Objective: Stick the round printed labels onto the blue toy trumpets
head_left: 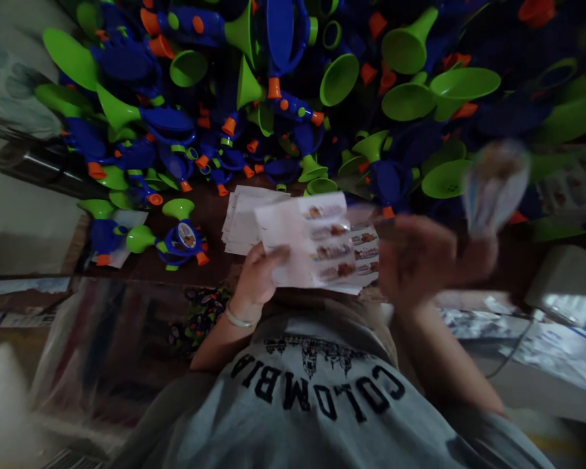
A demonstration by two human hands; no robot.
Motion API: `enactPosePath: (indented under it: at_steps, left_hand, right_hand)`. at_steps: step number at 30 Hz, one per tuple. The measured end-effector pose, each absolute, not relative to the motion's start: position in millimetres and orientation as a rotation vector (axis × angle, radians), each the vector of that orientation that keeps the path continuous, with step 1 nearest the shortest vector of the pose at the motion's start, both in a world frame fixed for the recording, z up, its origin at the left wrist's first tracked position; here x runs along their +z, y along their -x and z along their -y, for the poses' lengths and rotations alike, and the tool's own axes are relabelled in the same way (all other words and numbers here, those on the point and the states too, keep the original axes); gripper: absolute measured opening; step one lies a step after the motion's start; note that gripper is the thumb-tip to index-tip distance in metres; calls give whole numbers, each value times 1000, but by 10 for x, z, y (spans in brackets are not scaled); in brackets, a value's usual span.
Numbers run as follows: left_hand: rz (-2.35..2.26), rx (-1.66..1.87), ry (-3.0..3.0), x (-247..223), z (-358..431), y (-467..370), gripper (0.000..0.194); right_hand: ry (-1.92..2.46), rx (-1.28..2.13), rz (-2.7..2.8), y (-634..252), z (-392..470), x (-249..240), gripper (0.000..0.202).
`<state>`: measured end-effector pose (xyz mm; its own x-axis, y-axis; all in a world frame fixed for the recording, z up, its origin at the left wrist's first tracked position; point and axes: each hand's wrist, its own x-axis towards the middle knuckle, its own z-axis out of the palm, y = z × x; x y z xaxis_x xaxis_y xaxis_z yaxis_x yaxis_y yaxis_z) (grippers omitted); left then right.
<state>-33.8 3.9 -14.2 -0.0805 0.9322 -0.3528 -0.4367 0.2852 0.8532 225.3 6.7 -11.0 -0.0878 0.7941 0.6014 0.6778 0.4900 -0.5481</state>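
My left hand point(260, 273) is closed on a white sticker sheet point(286, 234), thumb on top, its right half printed with oval labels. More printed label sheets point(366, 251) show beneath and to the right of it. My right hand point(432, 257), smeared by motion, is to the right of the sheets. An oval sticker point(497, 185) sticks up at its fingertips, blurred. At the left, a blue and green toy trumpet point(183, 236) with an oval label on it lies on the dark table point(215, 270).
A big heap of blue, green and orange toy trumpets point(283, 124) fills the far side. White papers point(247, 218) lie behind the held sheet. A dark cylinder point(39, 166) is at the left, a pale box with a cable point(569, 280) at the right. Below the left table edge is clear plastic point(122, 352).
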Motion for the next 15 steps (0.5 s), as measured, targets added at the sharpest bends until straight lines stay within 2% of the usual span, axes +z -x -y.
enactPosePath:
  at_steps: [1,3,8,10,13,15]
  left_hand:
    - [-1127,1134,-635,-217,1,338,52]
    - [-1166,1013,-844,-369,66,294,59]
    - [-1497,1114,-1606,-628,96,101,84]
    - [-1640,1018,-1895,-643,109,50,75]
    - [-1639,616,-2261,-594,147,2,52]
    - [-1561,413,-2389,-547,158,-31,52]
  right_hand:
    - [1228,97,1783,-2319,-259,-143,103]
    - [1208,90,1922,-2435,-612,-228,101]
    - [1034,118,2323,-2490,-1065,-480,101]
    - [990,125,2415,-2432,-1114,-561,101]
    - [980,136,2461,-2349,-1156,-648,94]
    - [939,102,2431,-2327,-1190,-672,89]
